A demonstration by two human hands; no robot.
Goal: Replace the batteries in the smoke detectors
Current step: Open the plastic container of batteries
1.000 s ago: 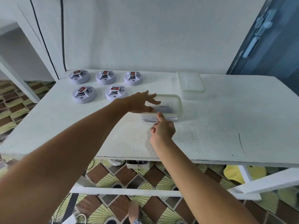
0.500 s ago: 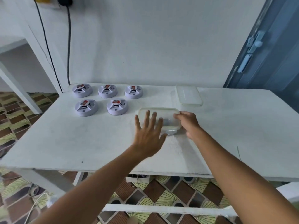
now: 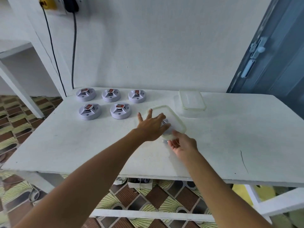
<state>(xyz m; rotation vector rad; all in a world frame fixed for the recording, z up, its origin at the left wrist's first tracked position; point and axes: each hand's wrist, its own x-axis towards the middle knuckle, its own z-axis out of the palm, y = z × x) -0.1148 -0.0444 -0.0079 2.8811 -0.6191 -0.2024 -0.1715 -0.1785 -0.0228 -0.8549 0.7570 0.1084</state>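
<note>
Several white round smoke detectors (image 3: 120,111) with red-labelled batteries on top sit in two rows at the table's back left. A clear plastic container (image 3: 175,118) with a pale lid lies at the middle of the table, turned at an angle. My left hand (image 3: 152,125) rests flat on its lid with the fingers spread. My right hand (image 3: 182,143) is at the container's near corner, and its fingertips curl on that corner. My hands and the lid mostly hide what is inside the container.
A second lidded clear container (image 3: 191,100) stands behind and to the right. The white table (image 3: 238,137) has a wall behind it and a blue door (image 3: 279,55) at the right. Cables (image 3: 74,46) hang down the wall at the back left. Patterned floor tiles show below.
My left hand has moved forward onto the container's lid. My right hand has shifted from the container's right side to its near corner. The container has turned to sit at an angle.
</note>
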